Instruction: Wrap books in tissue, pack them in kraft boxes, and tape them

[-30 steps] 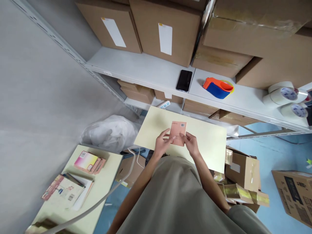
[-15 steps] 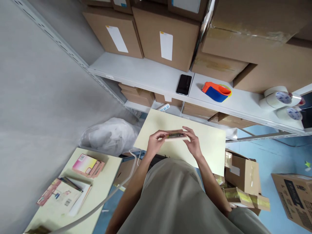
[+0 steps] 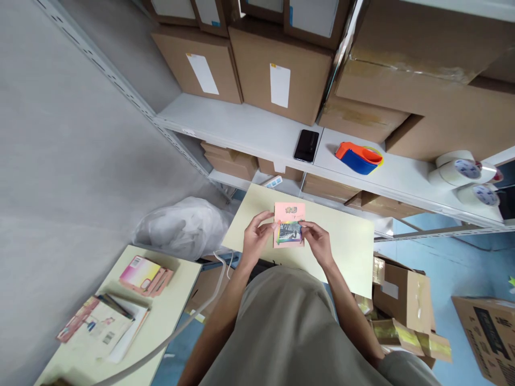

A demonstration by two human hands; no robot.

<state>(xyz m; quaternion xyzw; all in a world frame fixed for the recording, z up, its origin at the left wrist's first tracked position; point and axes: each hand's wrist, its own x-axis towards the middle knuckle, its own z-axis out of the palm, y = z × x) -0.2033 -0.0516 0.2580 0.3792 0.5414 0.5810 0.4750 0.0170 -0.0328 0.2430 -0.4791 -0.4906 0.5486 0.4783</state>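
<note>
Your left hand (image 3: 254,238) and right hand (image 3: 317,242) hold the pink card (image 3: 288,214) between them, just above the pale tabletop (image 3: 348,241). Whether the card touches the tabletop cannot be told. Each grip is closed on the card: the left pinches its left edge, the right its lower right edge. Your fingertips cover both edges, so how thick the card is stays hidden.

The face turned up to you shows a dark picture with a rainbow-coloured border and a small mark near the top. The print is too small to read. The near edge of the tabletop is hidden behind your grey shirt (image 3: 289,327), and so are your elbows.

On the white shelf (image 3: 241,126) beyond lie a dark phone (image 3: 306,145), screen blank, and an orange and blue tape dispenser (image 3: 359,157). The tape rolls (image 3: 462,167) at the far right are partly cut off by the frame. The cardboard boxes (image 3: 281,75) above carry white labels, which are also unreadable.

To your left a white plastic bag (image 3: 181,225) sits slumped, its contents hidden. A second tabletop (image 3: 173,300) holds a stack of pink booklets (image 3: 145,271) and a loose pile of printed sheets (image 3: 102,329) — its near corner runs out of view.
</note>
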